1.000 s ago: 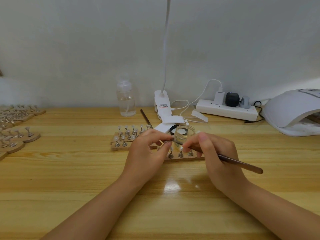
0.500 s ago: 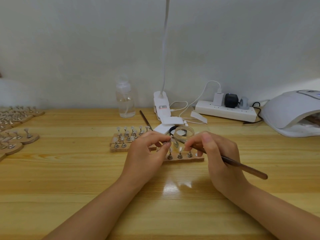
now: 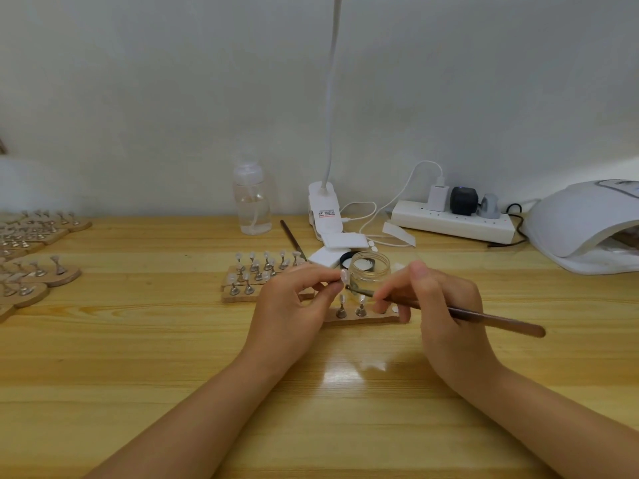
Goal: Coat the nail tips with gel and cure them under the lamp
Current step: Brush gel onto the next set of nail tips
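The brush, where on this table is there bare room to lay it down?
Bare wood lies between the forearms, in front of the near holder strip, and left of the left hand, before the wooden stands. It is crowded behind the gel jar, around the clip lamp and power strip.

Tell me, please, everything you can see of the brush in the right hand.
The brush is slim, with a long brown handle, glossy like wood or metal, and a small dark tip. It lies nearly level, tail out to the right. The right hand pinches it near the front. Its tip sits just below the nail tip that the left hand holds.
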`<state>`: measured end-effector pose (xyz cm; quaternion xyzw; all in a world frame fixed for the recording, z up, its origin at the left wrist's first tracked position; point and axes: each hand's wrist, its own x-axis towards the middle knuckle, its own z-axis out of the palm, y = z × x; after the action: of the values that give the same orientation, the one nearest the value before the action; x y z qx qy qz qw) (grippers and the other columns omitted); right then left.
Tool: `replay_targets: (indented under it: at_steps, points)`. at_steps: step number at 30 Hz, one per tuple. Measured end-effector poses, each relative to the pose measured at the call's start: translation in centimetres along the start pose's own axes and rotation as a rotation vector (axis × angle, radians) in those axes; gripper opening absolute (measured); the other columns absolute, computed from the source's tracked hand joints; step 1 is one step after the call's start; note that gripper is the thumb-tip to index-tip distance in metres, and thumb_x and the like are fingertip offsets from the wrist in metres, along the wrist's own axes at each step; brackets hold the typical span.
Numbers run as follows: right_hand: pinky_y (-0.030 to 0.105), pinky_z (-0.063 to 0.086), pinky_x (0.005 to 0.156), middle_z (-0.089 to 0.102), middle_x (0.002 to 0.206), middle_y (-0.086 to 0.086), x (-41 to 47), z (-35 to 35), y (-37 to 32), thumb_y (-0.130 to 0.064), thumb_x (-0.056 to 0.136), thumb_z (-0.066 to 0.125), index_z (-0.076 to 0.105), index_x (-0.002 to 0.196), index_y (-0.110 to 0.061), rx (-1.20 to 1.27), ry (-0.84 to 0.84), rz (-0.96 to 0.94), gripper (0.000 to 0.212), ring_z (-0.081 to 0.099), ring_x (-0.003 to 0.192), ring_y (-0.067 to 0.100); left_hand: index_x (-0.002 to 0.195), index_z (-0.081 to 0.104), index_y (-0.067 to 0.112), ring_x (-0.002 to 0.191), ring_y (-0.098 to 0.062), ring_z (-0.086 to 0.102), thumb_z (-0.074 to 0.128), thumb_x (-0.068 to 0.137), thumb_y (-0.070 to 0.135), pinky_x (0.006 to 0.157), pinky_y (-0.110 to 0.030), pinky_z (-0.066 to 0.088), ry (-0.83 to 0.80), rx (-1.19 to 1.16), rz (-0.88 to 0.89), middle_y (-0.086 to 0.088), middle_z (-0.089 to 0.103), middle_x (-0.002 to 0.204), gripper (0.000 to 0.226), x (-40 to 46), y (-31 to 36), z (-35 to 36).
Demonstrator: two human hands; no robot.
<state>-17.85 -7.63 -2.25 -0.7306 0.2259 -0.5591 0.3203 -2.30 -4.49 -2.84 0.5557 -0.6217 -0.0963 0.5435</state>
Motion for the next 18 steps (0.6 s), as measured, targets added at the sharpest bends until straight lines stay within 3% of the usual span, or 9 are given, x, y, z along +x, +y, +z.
replay_targets:
  at_steps: [3,7,13,18]
  points:
    - [0.016,0.042,0.051,0.064,0.058,0.004,-0.06,-0.04,-0.02,-0.035,0.086,0.033,0.064,0.064,-0.021,0.037,0.015,-0.015,0.04,0.053,0.049,0.004,0.08,0.064,0.04,0.077,0.0,0.059,0.068,0.077,0.007,0.062,-0.006,0.04,-0.001,-0.009,-0.005,0.021,0.065,0.08,0.033,0.0,0.07,-0.02]
    - [0.019,0.044,0.056,0.066,0.074,-0.004,0.18,-0.01,-0.12,-0.035,0.087,0.033,0.064,0.073,-0.022,-0.084,-0.009,-0.023,0.036,0.054,0.056,0.004,0.081,0.065,0.04,0.076,0.001,0.06,0.069,0.077,0.009,0.063,-0.007,0.041,-0.009,-0.019,-0.009,0.02,0.066,0.081,0.032,-0.01,0.21,-0.11]
    - [0.02,0.042,0.049,0.066,0.059,0.004,-0.08,0.08,-0.01,-0.038,0.086,0.033,0.066,0.065,-0.019,0.067,0.009,0.022,0.043,0.052,0.048,0.005,0.084,0.069,0.031,0.076,0.001,0.06,0.069,0.077,0.01,0.063,-0.006,0.04,-0.012,-0.031,-0.026,0.022,0.066,0.081,0.022,0.02,0.1,-0.08]
    - [0.017,0.043,0.054,0.065,0.073,-0.002,0.19,0.01,0.04,-0.034,0.088,0.03,0.064,0.074,-0.02,-0.053,-0.006,-0.019,0.039,0.052,0.054,0.007,0.086,0.069,0.032,0.072,0.003,0.06,0.068,0.078,0.012,0.062,-0.006,0.041,-0.02,-0.038,-0.051,0.023,0.066,0.08,0.022,0.0,0.14,-0.11]
